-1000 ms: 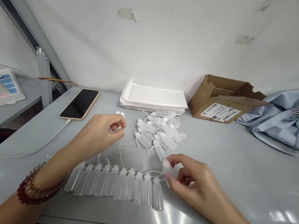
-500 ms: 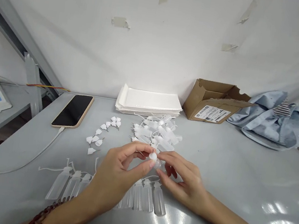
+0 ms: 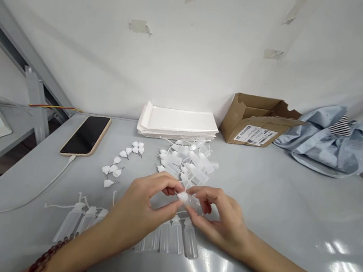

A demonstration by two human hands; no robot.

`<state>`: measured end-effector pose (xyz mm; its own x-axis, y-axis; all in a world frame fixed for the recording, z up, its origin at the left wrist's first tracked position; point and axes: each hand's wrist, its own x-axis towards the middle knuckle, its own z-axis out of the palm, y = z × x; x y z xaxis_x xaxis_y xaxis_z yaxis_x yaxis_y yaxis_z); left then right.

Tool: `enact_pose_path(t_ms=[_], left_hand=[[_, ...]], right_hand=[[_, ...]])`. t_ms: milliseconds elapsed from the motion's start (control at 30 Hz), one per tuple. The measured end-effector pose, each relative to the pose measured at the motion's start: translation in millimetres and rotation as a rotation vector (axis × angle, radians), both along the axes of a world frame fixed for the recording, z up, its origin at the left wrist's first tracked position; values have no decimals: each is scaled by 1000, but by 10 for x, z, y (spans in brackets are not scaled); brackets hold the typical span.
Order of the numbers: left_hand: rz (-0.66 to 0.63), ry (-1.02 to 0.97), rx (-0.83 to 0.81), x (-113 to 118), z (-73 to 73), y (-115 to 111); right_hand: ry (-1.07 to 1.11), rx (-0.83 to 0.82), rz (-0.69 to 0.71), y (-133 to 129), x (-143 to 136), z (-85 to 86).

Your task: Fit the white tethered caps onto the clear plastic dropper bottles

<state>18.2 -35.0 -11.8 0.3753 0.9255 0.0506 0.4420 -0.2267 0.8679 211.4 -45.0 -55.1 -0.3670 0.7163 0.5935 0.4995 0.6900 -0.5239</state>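
Over the middle of the table, my right hand (image 3: 221, 212) pinches a small clear squeeze bottle (image 3: 193, 201) lying on its side. Its white needle-tip cap (image 3: 183, 196) points left, and my left hand (image 3: 149, 201) closes thumb and fingertips around that cap. Below my hands lies a row of clear bottles (image 3: 190, 239) with thin white strap tops, partly hidden by my left arm. Just beyond my fingers is a heap of capped bottles (image 3: 196, 173). To the left, several loose white needle caps (image 3: 116, 172) are scattered.
A phone (image 3: 86, 135) on a white charging cable (image 3: 36, 196) lies at left. Against the wall stand a stack of white trays or envelopes (image 3: 180, 122) and an open cardboard box (image 3: 256, 124). Blue cloth (image 3: 330, 144) is bunched at right. The table's front edge runs below my arms.
The bottle in my hands has tilted so its cap now points left instead of up toward me. The view has shifted slightly; other things lie as before.
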Motion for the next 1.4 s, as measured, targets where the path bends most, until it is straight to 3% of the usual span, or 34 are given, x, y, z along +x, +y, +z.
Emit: enact_pose_path(t_ms=[167, 233, 400, 467, 533, 667, 767, 1133, 1400], left_hand=[[-14, -27, -238, -6, 15, 2], [-36, -53, -252, -9, 0, 5], [-175, -19, 154, -40, -56, 31], [-218, 6, 239, -51, -59, 34], [-205, 5, 182, -56, -45, 31], [-43, 11, -74, -49, 4, 20], [-37, 51, -199, -27, 24, 19], [104, -101, -389, 51, 9, 21], [25, -196, -479, -11, -32, 75]], right_hand=[[-74, 193, 71, 9, 12, 17], [-82, 217, 90, 3, 19, 25], [-7, -19, 72, -13, 45, 58], [18, -120, 70, -20, 48, 74], [37, -169, 76, -27, 42, 85], [32, -125, 87, -34, 21, 84], [-2, -92, 78, -36, 11, 75], [-20, -39, 95, -34, 1, 36], [-48, -22, 71, -34, 4, 39]])
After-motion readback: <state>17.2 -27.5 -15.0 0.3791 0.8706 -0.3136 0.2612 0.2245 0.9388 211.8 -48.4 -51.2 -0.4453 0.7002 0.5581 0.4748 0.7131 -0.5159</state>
